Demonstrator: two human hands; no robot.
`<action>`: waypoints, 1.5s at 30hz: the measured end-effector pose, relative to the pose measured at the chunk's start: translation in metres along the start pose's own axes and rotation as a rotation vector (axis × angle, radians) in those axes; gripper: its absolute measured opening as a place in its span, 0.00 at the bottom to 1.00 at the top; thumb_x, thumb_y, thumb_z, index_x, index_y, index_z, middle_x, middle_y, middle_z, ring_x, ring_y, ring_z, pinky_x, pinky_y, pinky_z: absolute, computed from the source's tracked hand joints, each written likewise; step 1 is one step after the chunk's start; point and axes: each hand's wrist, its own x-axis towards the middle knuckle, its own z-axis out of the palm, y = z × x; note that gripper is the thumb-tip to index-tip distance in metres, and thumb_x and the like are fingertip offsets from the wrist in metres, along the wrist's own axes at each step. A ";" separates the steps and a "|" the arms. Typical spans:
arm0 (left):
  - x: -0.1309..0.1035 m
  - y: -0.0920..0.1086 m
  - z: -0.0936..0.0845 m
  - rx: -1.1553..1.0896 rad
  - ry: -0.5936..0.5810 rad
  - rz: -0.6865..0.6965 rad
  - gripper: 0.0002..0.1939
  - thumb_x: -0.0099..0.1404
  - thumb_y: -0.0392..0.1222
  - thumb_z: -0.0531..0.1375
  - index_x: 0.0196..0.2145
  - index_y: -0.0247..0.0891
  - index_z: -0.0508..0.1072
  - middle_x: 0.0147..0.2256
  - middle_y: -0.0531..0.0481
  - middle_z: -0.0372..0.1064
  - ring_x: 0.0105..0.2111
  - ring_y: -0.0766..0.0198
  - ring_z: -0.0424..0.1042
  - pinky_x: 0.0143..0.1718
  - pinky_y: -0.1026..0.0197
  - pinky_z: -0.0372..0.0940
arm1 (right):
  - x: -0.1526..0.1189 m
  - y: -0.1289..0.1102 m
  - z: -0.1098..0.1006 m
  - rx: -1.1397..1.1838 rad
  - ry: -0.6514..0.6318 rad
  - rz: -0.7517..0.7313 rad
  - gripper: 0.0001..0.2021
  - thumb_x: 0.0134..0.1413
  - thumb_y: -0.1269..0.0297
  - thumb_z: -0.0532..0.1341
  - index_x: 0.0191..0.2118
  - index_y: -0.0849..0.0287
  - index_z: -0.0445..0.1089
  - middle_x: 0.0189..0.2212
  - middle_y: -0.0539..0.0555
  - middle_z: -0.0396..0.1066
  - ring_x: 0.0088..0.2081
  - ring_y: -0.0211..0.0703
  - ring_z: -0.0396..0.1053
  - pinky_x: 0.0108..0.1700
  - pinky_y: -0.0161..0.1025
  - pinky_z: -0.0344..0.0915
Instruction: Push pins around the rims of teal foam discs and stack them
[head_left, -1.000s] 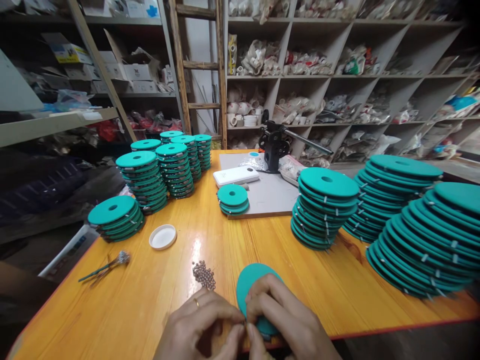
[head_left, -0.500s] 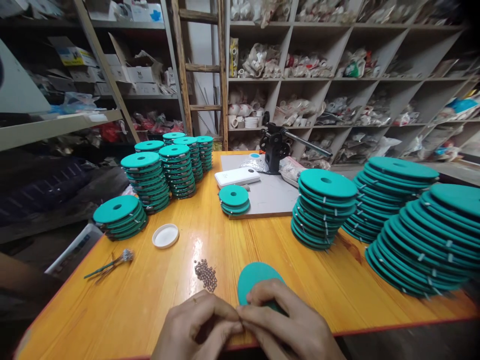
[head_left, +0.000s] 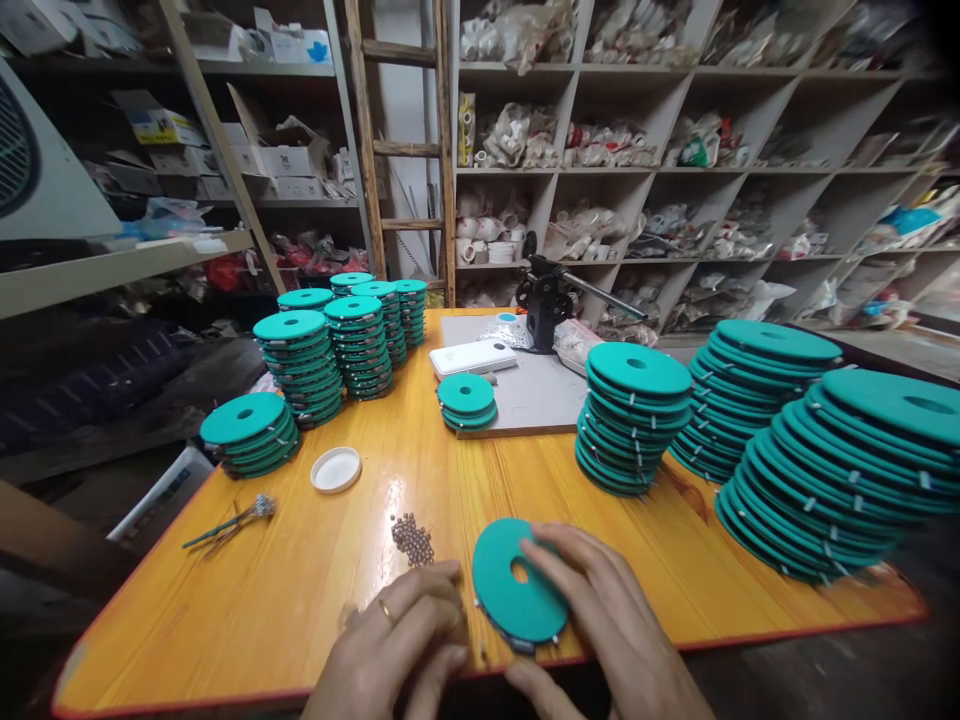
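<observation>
A green disc with a centre hole [head_left: 504, 598] lies near the table's front edge, with small pins and a dark piece at its lower rim. My right hand [head_left: 600, 620] is at its right side, fingers apart, fingertips over the disc's upper right part and thumb near its lower rim. To the left of the disc is my left hand [head_left: 397, 640], with a ring on one finger; its fingers are curled and partly blurred, and whether they hold anything is hidden. Just beyond my left hand lies a small pile of dark beads [head_left: 412, 540].
Stacks of green discs stand at the left [head_left: 289, 360] and right [head_left: 847, 470]. A short stack [head_left: 466, 400] touches a grey board [head_left: 525, 405] bearing a white device [head_left: 472, 357] and a black tool [head_left: 541, 310]. A white lid [head_left: 335, 470] lies left.
My hands have moved apart from their meeting point in front of the disc. The disc's hole and lower rim now show, and my right hand's fingers have spread.
</observation>
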 end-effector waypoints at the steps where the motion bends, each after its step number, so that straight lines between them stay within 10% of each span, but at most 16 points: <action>1: 0.001 -0.001 0.000 0.017 0.009 0.036 0.09 0.67 0.29 0.53 0.37 0.40 0.68 0.43 0.48 0.72 0.51 0.61 0.71 0.49 0.65 0.68 | -0.006 0.003 -0.002 -0.079 -0.014 0.029 0.29 0.54 0.60 0.63 0.59 0.65 0.60 0.53 0.66 0.66 0.54 0.56 0.68 0.47 0.48 0.73; 10: 0.019 0.004 0.000 0.313 0.118 0.318 0.08 0.70 0.36 0.52 0.38 0.43 0.71 0.38 0.45 0.74 0.31 0.56 0.75 0.27 0.59 0.70 | -0.009 -0.004 0.000 0.082 0.009 0.282 0.26 0.58 0.66 0.59 0.61 0.58 0.54 0.54 0.59 0.67 0.54 0.46 0.70 0.54 0.39 0.71; 16: 0.037 0.013 -0.014 0.223 0.125 0.416 0.08 0.71 0.32 0.50 0.38 0.39 0.68 0.33 0.47 0.70 0.20 0.67 0.69 0.19 0.67 0.64 | 0.012 -0.005 -0.004 0.240 0.006 0.099 0.22 0.61 0.68 0.58 0.60 0.55 0.57 0.59 0.55 0.63 0.60 0.36 0.63 0.59 0.29 0.62; 25: 0.040 0.008 0.007 -0.273 0.191 0.169 0.15 0.70 0.27 0.49 0.44 0.46 0.65 0.47 0.48 0.58 0.51 0.63 0.64 0.49 0.63 0.64 | 0.044 -0.005 -0.017 0.513 -0.072 0.005 0.13 0.58 0.77 0.57 0.46 0.62 0.74 0.45 0.58 0.73 0.48 0.36 0.73 0.50 0.26 0.69; 35: 0.034 0.009 0.013 -0.411 0.188 0.120 0.17 0.71 0.28 0.48 0.48 0.50 0.62 0.46 0.52 0.56 0.50 0.65 0.62 0.51 0.64 0.61 | 0.055 0.001 -0.017 0.406 -0.061 -0.255 0.09 0.64 0.76 0.54 0.44 0.66 0.71 0.38 0.57 0.74 0.48 0.37 0.73 0.54 0.29 0.67; 45: 0.023 0.009 0.021 -0.507 0.279 0.050 0.17 0.73 0.29 0.47 0.49 0.52 0.64 0.47 0.51 0.58 0.49 0.65 0.65 0.50 0.62 0.62 | 0.053 -0.017 -0.011 0.277 0.054 -0.218 0.08 0.66 0.74 0.50 0.42 0.64 0.66 0.30 0.53 0.72 0.36 0.37 0.76 0.43 0.28 0.72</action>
